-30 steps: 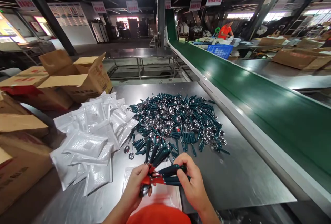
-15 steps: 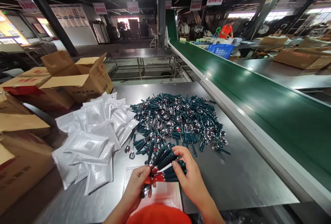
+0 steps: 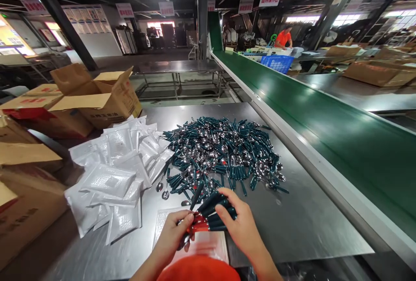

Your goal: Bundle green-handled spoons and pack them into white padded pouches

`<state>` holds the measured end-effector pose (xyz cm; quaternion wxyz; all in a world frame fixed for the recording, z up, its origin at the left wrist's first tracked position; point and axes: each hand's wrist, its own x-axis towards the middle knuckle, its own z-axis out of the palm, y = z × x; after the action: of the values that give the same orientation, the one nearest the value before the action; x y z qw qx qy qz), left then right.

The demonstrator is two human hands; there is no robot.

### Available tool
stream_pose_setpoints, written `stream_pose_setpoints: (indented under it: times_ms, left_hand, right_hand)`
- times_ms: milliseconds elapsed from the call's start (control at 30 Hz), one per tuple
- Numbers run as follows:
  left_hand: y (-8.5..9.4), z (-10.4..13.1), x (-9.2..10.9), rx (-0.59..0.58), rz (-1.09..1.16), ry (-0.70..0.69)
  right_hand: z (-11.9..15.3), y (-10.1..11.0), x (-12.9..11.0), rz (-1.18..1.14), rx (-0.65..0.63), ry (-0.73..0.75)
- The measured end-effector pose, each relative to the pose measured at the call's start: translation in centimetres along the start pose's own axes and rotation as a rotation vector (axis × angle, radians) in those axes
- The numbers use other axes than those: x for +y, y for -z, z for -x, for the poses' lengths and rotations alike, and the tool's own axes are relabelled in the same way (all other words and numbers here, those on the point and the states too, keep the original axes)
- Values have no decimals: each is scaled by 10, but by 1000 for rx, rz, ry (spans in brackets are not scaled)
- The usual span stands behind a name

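Note:
A bunch of spoons (image 3: pixel 214 211) with dark green handles is fanned out between my two hands, low over the table's near edge. My left hand (image 3: pixel 175 231) is closed round their metal ends, where the shiny necks look red. With thumb and fingers, my right hand (image 3: pixel 238 218) grips the green handles from the right. Just beyond lies a big heap of loose spoons (image 3: pixel 224 151) of the same kind. Beneath my hands is a stack of flat white bubble mailers (image 3: pixel 211 244), partly hidden by my arms and the spoons.
Filled white padded envelopes (image 3: pixel 110 179) are piled on the left of the metal table (image 3: pixel 302 224). Open cardboard boxes (image 3: pixel 97 103) stand past them. A green conveyor belt (image 3: pixel 292 103) runs along the right side. Far back, a person (image 3: pixel 284 38) in orange stands near a blue crate (image 3: pixel 277 63).
The handles in the bunch have shifted slightly, with one spoon now sticking up apart at the left. Both hands keep their hold and have barely moved.

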<state>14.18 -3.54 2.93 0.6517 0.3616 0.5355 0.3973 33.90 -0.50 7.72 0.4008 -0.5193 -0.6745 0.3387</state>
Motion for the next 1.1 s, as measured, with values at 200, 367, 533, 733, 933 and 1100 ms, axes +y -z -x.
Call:
stream_pose_setpoints:
  times_ms: [200,367,533,733,933,1100]
  left_hand:
    - [-2,3,2,-9,118,5]
    - [4,4,6,-151,-17,-124]
    - [10,3,7,-187,-240,-205]
    - [14,5,11,-208,-288,-120]
    - [14,-3,4,48,-112,-30]
    - [30,-12,-4,89,-49,121]
  right_hand:
    - [-2,-1,-1,-23,58,13]
    - [-2,-1,8,-1,9,69]
    - [-2,-1,21,-88,-32,81]
    - [-2,3,24,-45,-189,190]
    - [-5,-17,31,-100,-77,37]
    - [-3,-22,43,-198,-240,-43]
